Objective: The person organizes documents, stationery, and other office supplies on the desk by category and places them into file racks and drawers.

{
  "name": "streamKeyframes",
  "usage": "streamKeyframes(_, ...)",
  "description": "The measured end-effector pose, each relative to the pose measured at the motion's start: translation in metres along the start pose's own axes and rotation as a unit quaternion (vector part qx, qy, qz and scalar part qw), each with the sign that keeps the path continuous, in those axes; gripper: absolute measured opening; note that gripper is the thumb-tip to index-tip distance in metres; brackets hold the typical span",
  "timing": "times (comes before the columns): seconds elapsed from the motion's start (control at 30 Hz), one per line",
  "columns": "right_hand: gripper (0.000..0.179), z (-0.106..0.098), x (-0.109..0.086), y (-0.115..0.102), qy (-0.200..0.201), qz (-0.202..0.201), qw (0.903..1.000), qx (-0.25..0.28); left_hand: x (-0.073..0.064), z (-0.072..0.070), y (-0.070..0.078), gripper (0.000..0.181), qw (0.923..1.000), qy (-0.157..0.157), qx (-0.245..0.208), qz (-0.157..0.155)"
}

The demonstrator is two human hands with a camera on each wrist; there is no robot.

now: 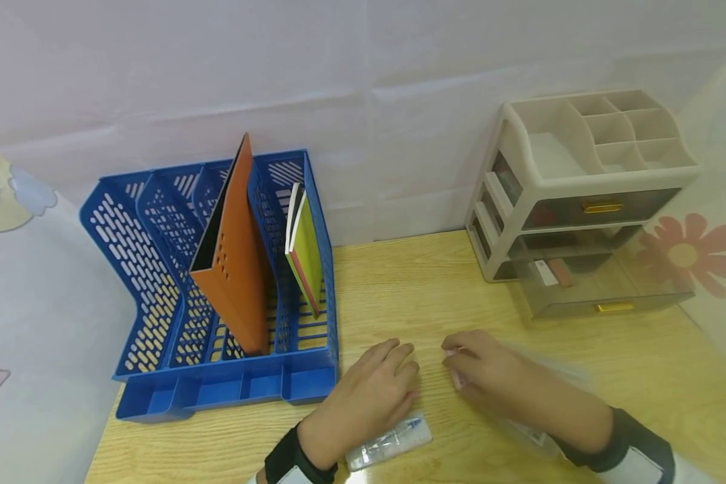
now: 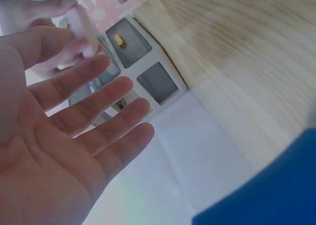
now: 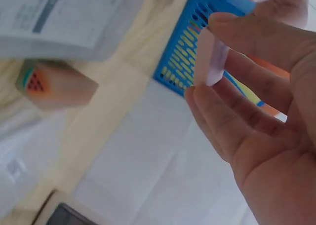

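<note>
While the right hand [image 1: 480,366] pinches a pale pink block [image 3: 210,59] between thumb and fingertips, the left hand [image 1: 372,386] lies at its nine o'clock, palm bare, fingers loosely extended and spread a little, with hold of nothing. Between thumb and fingers of the right hand, the gap is just as wide as the block, which sits at between one and two o'clock in the right wrist view.

Just beside the left hand, toward six o'clock of the head view, a clear case [image 1: 423,431] rests on the bench [image 1: 399,289] with a blue-tipped pen [image 1: 411,424] inside. At nine o'clock in the right wrist view lies a small orange piece [image 3: 64,89] bearing a watermelon-like pattern, and at ten o'clock a clear packet [image 3: 74,18] with print too blurred to read.

Toward nine o'clock in the head view stands a blue rack [image 1: 224,391]; an orange folder [image 1: 238,282] leans in it, with thin books [image 1: 308,252] at the folder's three o'clock. Between two and three o'clock is a cream drawer unit [image 1: 617,180], a lower drawer [image 1: 565,309] pulled out with a white block [image 1: 545,273] and a reddish-brown block [image 1: 560,271] inside, side by side.
</note>
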State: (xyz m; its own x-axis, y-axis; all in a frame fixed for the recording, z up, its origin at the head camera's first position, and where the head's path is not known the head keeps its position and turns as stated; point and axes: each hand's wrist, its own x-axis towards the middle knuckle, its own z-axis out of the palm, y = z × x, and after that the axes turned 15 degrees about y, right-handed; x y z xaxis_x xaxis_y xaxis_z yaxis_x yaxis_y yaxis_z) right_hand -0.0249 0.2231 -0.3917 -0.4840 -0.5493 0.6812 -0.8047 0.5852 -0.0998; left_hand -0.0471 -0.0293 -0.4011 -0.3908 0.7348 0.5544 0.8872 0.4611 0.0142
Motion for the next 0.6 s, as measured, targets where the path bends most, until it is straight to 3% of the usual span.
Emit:
streamKeyframes(0.07, 0.038, -0.009, 0.003, 0.0, -0.012, 0.013, 0.9998, -0.007, 0.001, 0.0, 0.001, 0.031, 1.0, -0.001, 0.0, 0.008)
streamKeyframes(0.13, 0.03, -0.018, 0.006, 0.0, -0.014, 0.021, 0.9997, -0.009, 0.002, 0.0, 0.002, 0.031, 0.9999, -0.002, -0.001, 0.012)
streamKeyframes(0.23, 0.022, -0.03, 0.013, 0.003, 0.036, -0.001, 0.9993, -0.009, 0.003, -0.001, 0.002, 0.031, 0.9999, -0.003, -0.003, 0.013)
streamKeyframes(0.37, 0.041, -0.049, 0.023, 0.008, 0.106, -0.029, 0.9935, -0.027, 0.003, -0.002, 0.002, 0.031, 0.9999, -0.008, -0.001, 0.012)
streamKeyframes(0.6, 0.053, -0.086, 0.024, 0.029, 0.128, 0.009, 0.9893, -0.07, 0.0, -0.004, 0.0, 0.031, 0.9998, -0.014, 0.005, 0.009)
